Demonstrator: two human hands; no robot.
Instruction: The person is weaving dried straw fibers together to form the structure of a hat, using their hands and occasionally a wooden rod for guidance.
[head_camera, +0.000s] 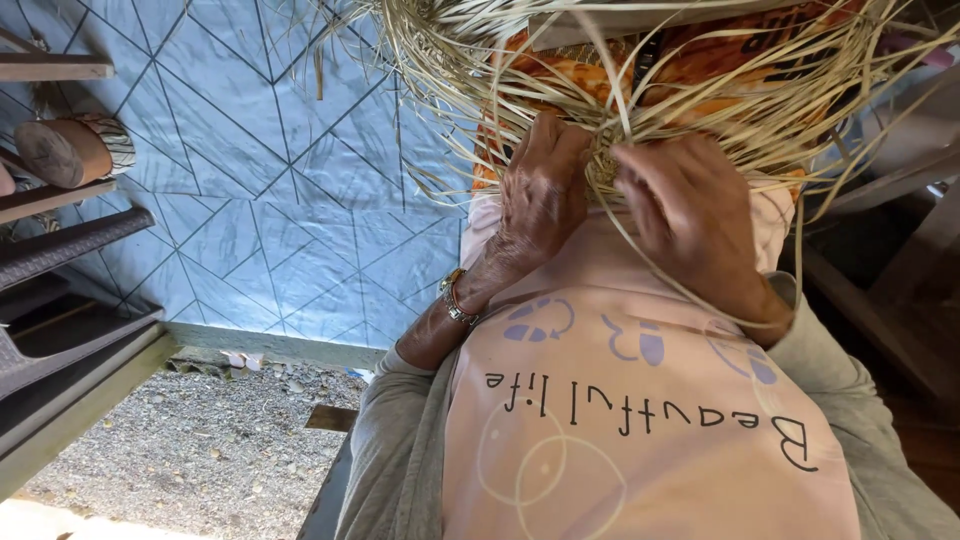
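Both hands work one knot of straw strips (610, 165), held close against the lap so loose ends fan away from the body. Left hand (540, 195): fingers curled, pinching strips at the weave. Right hand (690, 215): fingers bent, pressing down on the same bundle. Orange cloth (700, 55) under it; blue patterned floor (260, 170) beyond; gravel (200, 440) lower left.

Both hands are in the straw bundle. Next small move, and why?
Probably draw one loose strand across and tuck it in where the fingers meet. The left hand and right hand both press into the pale straw strips at one tight spot, with many free ends fanning outward and one long strand trailing down past the right wrist.
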